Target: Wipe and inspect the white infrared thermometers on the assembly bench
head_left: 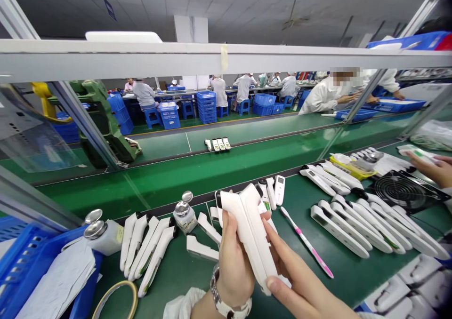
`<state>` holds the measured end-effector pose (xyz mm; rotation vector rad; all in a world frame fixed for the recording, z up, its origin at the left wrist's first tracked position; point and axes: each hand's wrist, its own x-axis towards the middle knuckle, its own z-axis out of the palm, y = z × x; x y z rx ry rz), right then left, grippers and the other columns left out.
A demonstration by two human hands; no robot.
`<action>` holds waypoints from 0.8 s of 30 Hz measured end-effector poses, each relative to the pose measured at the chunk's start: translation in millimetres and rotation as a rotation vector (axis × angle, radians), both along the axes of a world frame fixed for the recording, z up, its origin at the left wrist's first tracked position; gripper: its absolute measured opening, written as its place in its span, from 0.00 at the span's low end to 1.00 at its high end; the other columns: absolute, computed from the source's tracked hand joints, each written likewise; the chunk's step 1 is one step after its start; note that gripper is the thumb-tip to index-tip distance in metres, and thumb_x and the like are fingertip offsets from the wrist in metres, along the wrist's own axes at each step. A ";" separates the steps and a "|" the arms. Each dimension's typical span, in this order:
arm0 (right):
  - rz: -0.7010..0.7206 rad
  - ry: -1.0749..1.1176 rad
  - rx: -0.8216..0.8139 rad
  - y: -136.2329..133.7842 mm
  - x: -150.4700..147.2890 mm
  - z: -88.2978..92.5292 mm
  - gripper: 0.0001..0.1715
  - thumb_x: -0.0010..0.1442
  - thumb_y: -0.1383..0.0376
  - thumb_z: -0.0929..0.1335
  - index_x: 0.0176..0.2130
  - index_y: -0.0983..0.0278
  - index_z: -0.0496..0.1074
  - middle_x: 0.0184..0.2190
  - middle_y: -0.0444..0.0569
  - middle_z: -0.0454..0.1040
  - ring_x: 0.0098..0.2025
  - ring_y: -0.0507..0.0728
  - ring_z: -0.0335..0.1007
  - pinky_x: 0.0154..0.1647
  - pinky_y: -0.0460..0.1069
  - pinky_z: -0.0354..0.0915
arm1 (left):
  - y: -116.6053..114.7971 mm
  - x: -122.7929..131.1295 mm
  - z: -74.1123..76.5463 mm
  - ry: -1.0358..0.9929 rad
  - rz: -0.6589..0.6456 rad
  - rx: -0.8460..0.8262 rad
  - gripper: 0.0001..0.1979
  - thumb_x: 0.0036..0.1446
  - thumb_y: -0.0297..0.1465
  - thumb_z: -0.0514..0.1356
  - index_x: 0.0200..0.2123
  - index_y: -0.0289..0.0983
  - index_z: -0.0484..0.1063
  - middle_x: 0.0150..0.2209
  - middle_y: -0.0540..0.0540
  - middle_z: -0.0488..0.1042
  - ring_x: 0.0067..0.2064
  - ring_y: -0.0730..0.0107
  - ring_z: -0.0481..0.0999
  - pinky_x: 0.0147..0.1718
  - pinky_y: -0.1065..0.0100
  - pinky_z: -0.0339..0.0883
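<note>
Two white handheld thermometer housings (243, 234) are held upright side by side in front of me, their heads pointing apart and their handles touching. The left one has a black tip. My left hand (235, 262), with a watch at its wrist, is closed around them from the left. My right hand (296, 272) grips the lower handle end from the right, thumb in front. Behind the hands lie more white housings (201, 248). A pink and white toothbrush (307, 243) lies on the green table just right of my right hand.
Rows of thermometers lie left (151, 253) and right (356, 225). Pump bottles (185, 218), a tape roll (118, 300), a blue bin (31, 272) and a black fan (399, 189) stand around. Another person's hand (434, 168) is at far right. A green conveyor (169, 173) runs behind.
</note>
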<state>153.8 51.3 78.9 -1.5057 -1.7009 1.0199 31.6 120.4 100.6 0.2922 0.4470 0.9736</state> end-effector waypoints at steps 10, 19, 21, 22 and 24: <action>-0.025 0.281 -0.025 0.2 -1.7 -1.9 0.34 0.63 0.53 0.58 0.63 0.49 0.38 0.66 0.32 0.34 0.66 0.57 0.31 0.63 0.51 0.48 | 5.2 -4.9 5.4 -0.124 -0.099 0.000 0.29 0.56 0.42 0.51 0.57 0.33 0.57 0.40 0.38 0.75 0.37 0.58 0.74 0.40 0.59 0.65; -0.130 0.461 -0.080 0.2 -11.9 19.4 0.26 0.65 0.56 0.56 0.61 0.47 0.49 0.64 0.33 0.46 0.65 0.60 0.40 0.49 0.49 0.67 | 9.4 -8.6 7.7 -0.212 -0.170 -0.037 0.26 0.58 0.42 0.49 0.52 0.29 0.66 0.38 0.39 0.75 0.31 0.68 0.71 0.34 0.67 0.65; -0.104 0.516 -0.060 2.0 -11.7 17.9 0.25 0.65 0.57 0.57 0.60 0.44 0.51 0.63 0.33 0.50 0.63 0.61 0.48 0.42 0.47 0.70 | 10.3 -8.8 7.3 -0.217 -0.182 -0.055 0.27 0.58 0.43 0.49 0.52 0.29 0.66 0.38 0.40 0.75 0.31 0.68 0.72 0.34 0.67 0.65; -0.095 0.541 -0.049 2.8 -11.2 16.6 0.24 0.65 0.57 0.57 0.60 0.43 0.51 0.62 0.34 0.52 0.61 0.60 0.52 0.40 0.46 0.70 | 10.6 -8.8 7.1 -0.216 -0.183 -0.061 0.27 0.58 0.43 0.49 0.52 0.29 0.66 0.37 0.40 0.75 0.32 0.68 0.72 0.34 0.67 0.66; -0.082 0.586 -0.034 4.1 -10.0 13.7 0.23 0.65 0.58 0.58 0.59 0.41 0.52 0.61 0.34 0.55 0.58 0.59 0.57 0.37 0.45 0.69 | 11.0 -8.5 6.8 -0.207 -0.189 -0.056 0.27 0.58 0.43 0.49 0.51 0.29 0.67 0.35 0.40 0.75 0.31 0.67 0.72 0.31 0.67 0.66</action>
